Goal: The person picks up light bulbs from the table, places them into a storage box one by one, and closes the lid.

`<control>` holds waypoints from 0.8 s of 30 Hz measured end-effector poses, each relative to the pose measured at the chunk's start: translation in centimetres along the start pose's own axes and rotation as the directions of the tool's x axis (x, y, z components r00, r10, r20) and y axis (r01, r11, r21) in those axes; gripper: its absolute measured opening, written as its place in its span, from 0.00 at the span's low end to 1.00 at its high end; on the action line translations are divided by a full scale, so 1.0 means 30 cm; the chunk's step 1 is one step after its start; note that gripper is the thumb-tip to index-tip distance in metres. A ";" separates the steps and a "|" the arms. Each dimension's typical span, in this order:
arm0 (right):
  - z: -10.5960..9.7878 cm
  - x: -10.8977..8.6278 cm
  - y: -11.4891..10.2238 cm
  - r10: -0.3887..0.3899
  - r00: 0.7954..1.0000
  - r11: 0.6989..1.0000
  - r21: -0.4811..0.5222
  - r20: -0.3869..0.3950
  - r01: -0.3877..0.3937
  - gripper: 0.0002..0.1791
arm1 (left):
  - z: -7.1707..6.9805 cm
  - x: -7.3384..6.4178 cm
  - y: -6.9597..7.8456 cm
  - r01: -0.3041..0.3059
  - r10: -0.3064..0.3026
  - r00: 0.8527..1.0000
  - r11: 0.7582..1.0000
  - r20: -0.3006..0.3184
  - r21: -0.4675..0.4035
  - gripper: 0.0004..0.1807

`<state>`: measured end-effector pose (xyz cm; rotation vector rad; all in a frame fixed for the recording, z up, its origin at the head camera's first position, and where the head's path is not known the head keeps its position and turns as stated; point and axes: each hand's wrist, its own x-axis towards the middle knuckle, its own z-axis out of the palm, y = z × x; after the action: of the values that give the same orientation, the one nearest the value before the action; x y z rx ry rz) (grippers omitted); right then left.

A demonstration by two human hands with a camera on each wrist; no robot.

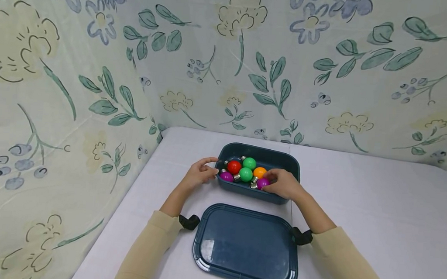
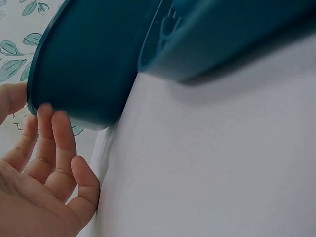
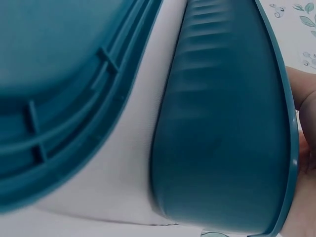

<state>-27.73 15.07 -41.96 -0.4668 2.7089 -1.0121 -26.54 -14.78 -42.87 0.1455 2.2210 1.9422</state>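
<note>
A dark teal plastic box [image 1: 292,162] holds several coloured light bulbs with screw bases. Among them are a red bulb [image 1: 234,167], two green bulbs [image 1: 246,174], an orange bulb [image 1: 260,172] and two purple ones. At the box's left end my left hand [image 1: 201,172] holds the rim; in the left wrist view its fingertips [image 2: 45,109] touch the outer wall. My right hand [image 1: 284,184] reaches over the near right rim, thumb and fingers around the right-hand purple bulb [image 1: 262,183]. The right wrist view hides those fingertips behind the box wall [image 3: 222,118].
A matching lid [image 1: 246,246] lies flat on the white table [image 1: 359,211], nearer than the box and between the forearms. Black wrist straps [image 1: 189,222] sit close to its upper corners. Floral cloth [image 1: 213,68] hangs behind and at the left.
</note>
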 end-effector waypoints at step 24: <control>-0.011 0.002 -0.007 0.003 1.000 0.999 -0.036 0.018 -0.002 0.20 | -0.004 0.002 -0.002 -0.014 0.014 1.000 1.000 0.007 -0.009 0.27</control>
<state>-27.83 15.09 -41.58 -0.4762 2.7149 -0.9556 -26.62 -14.88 -42.92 0.1665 2.2127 1.9550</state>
